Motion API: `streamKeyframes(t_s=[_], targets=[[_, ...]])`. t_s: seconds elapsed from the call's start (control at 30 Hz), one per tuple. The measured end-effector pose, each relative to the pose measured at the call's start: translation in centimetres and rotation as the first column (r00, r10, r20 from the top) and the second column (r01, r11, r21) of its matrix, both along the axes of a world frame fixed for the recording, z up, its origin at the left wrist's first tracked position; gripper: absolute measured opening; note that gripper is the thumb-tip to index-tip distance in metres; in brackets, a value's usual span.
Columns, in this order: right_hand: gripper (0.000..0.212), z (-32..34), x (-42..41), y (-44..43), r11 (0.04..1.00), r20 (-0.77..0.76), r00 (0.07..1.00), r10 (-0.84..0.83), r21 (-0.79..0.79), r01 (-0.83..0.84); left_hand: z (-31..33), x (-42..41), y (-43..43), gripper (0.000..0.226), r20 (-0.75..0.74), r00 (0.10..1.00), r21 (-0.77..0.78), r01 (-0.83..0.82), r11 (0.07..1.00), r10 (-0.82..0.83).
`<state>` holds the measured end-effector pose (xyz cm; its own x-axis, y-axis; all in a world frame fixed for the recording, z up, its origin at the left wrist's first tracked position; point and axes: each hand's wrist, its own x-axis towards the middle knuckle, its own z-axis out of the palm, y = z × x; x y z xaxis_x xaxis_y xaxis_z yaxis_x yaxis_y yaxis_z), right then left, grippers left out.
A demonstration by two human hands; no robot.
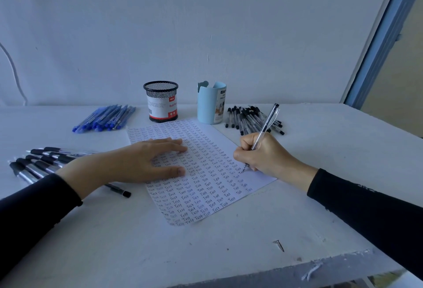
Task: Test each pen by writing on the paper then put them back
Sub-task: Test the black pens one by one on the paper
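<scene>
Clear pen [266, 125] gripped by R hand [266, 158], tip on paper [212, 180] | L hand [146, 161] flat on paper

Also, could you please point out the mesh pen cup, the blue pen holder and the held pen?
mesh pen cup [161, 92]: head view, mesh wall.
blue pen holder [208, 109]: head view, front wall.
held pen [266, 124]: head view, clear barrel.

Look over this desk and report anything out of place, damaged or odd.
What looks like a loose screw lies on the table near its front edge, where the paint looks chipped. One black pen lies alone, just left of the paper.
</scene>
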<state>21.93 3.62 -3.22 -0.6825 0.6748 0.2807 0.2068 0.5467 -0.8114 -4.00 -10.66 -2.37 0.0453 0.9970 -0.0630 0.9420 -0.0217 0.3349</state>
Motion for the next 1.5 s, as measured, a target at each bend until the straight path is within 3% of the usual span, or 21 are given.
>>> streamKeyframes(t_s=[0.13, 0.27, 0.37, 0.47, 0.53, 0.7, 0.8, 0.9, 1.03, 1.13, 1.2, 1.27, 1.37, 1.5], targets=[[0.040, 0.1, 0.0, -0.1, 1.000, 0.004, 1.000, -0.014, -0.016, 0.014, 0.0, 0.0, 0.0, 0.076, -0.003, 1.000, -0.006, 0.005, 1.000, -0.005], [0.041, 0.9, 0.2, 0.0, 0.982, -0.100, 0.995, -0.015, -0.186, -0.004, -0.1, -0.1, 0.0, 0.080, -0.012, 1.000, -0.014, 0.003, 1.000, -0.003], [0.028, 1.8, 0.4, 0.3, 0.955, -0.128, 0.991, -0.044, -0.297, 0.004, 0.1, 0.0, -0.1, 0.074, -0.013, 1.000, -0.012, 0.001, 1.000, -0.002], [0.040, 2.3, 0.6, 1.3, 0.918, -0.144, 0.984, -0.103, -0.395, 0.038, 0.0, 0.0, 0.0, 0.075, -0.020, 1.000, -0.016, 0.001, 1.000, -0.001], [0.041, 2.9, 0.7, 1.8, 0.935, -0.161, 0.979, -0.126, -0.349, 0.063, -0.1, -0.1, 0.0, 0.079, -0.030, 1.000, -0.013, 0.002, 1.000, -0.002], [0.023, 5.5, 0.5, 3.2, 0.894, -0.440, 0.895, -0.073, -0.427, -0.137, -0.2, -0.2, 0.1, 0.075, -0.031, 0.999, -0.016, 0.008, 1.000, -0.009], [0.014, 6.9, 0.4, 4.7, 0.934, -0.415, 0.905, -0.090, -0.350, -0.068, -0.3, -0.3, 0.2, 0.074, -0.035, 0.999, -0.018, -0.004, 1.000, 0.003], [0.017, 7.3, 0.2, 6.3, 0.980, -0.329, 0.932, -0.155, -0.172, 0.103, -0.3, -0.3, 0.1, 0.074, -0.034, 0.999, -0.025, -0.002, 1.000, 0.001], [0.015, 6.1, 0.0, 9.0, 0.975, -0.306, 0.929, -0.206, 0.014, 0.221, -0.2, -0.3, 0.0, 0.072, -0.035, 0.999, -0.024, -0.008, 1.000, 0.007], [0.019, 4.3, 0.0, 10.8, 0.932, -0.149, 0.957, -0.248, 0.232, 0.278, 0.0, 0.0, -0.1, 0.070, -0.042, 0.999, -0.034, -0.011, 0.999, 0.010], [0.034, 2.9, 0.2, 11.7, 0.915, -0.001, 0.964, -0.267, 0.314, 0.254, 0.0, 0.1, -0.1, 0.070, -0.040, 0.999, -0.038, -0.011, 0.999, 0.010], [0.054, 2.0, 0.4, 12.4, 0.908, 0.129, 0.953, -0.274, 0.360, 0.213, 0.0, 0.0, -0.1, 0.073, -0.039, 0.999, -0.039, -0.009, 0.999, 0.008], [0.060, 1.7, 0.9, 12.4, 0.926, 0.228, 0.945, -0.235, 0.347, 0.147, -0.1, -0.1, -0.1, 0.077, -0.040, 0.999, -0.030, -0.011, 0.999, 0.010], [0.058, 1.7, 0.5, 11.7, 0.909, 0.138, 0.955, -0.261, 0.369, 0.195, -0.1, 0.0, -0.1, 0.081, -0.038, 0.999, -0.023, -0.005, 1.000, 0.004]])
